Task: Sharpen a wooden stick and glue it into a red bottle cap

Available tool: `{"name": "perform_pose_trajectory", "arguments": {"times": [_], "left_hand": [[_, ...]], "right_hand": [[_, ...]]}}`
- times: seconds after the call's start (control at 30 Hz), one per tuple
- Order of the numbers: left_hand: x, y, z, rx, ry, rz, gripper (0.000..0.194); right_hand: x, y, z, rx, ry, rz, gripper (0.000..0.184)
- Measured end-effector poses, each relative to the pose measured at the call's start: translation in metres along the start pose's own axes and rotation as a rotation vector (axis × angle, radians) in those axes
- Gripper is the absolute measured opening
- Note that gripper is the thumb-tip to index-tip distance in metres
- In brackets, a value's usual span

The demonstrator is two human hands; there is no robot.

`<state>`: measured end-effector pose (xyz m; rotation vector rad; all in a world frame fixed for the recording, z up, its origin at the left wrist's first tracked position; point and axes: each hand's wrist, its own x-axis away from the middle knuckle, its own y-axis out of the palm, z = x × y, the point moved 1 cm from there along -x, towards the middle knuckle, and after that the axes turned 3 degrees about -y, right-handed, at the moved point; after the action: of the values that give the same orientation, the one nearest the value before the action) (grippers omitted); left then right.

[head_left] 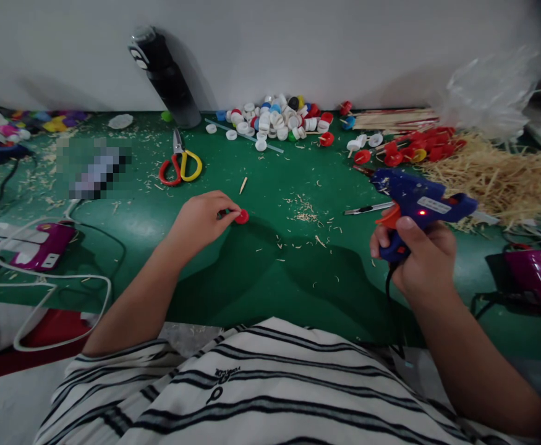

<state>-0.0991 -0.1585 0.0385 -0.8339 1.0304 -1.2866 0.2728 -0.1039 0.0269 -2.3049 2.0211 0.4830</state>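
Note:
My right hand (421,253) is wrapped around the handle of a blue glue gun (409,194) with an orange trigger and a lit red light. The nozzle points up and to the left, above the table. With thumb and finger, my left hand (208,216) pinches a red bottle cap (242,216) at the table surface. A short pointed wooden stick (243,185) lies just beyond that cap. Past my left hand rest scissors (180,164) with one red and one yellow handle. A utility knife (367,209) lies left of the glue gun.
Loose bottle caps (274,120) are heaped by the wall, near a black bottle (166,77). Red caps (430,145) and wood shavings (506,176) sit at the right. Purple power blocks (45,246) with cables flank the green table (298,185). Wood scraps (306,210) are scattered mid-table.

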Motion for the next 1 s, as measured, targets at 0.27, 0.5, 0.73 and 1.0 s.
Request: {"name": "perform_pose_trajectory", "arguments": {"times": [0.27, 0.5, 0.73, 1.0], "left_hand": [[0.006, 0.008, 0.011, 0.098, 0.192, 0.019, 0.027], [0.007, 0.012, 0.02, 0.294, 0.166, -0.013, 0.026], [0.006, 0.013, 0.028, 0.415, 0.034, -0.033, 0.026], [0.005, 0.006, 0.021, 0.382, -0.038, 0.175, 0.022]], "right_hand": [[0.007, -0.001, 0.008, 0.074, 0.159, -0.133, 0.034], [0.011, 0.004, 0.007, 0.403, 0.215, -0.376, 0.049], [0.018, 0.013, 0.011, 0.691, -0.037, -0.66, 0.035], [0.02, 0.019, 0.012, 0.821, -0.158, -0.732, 0.034]]}}
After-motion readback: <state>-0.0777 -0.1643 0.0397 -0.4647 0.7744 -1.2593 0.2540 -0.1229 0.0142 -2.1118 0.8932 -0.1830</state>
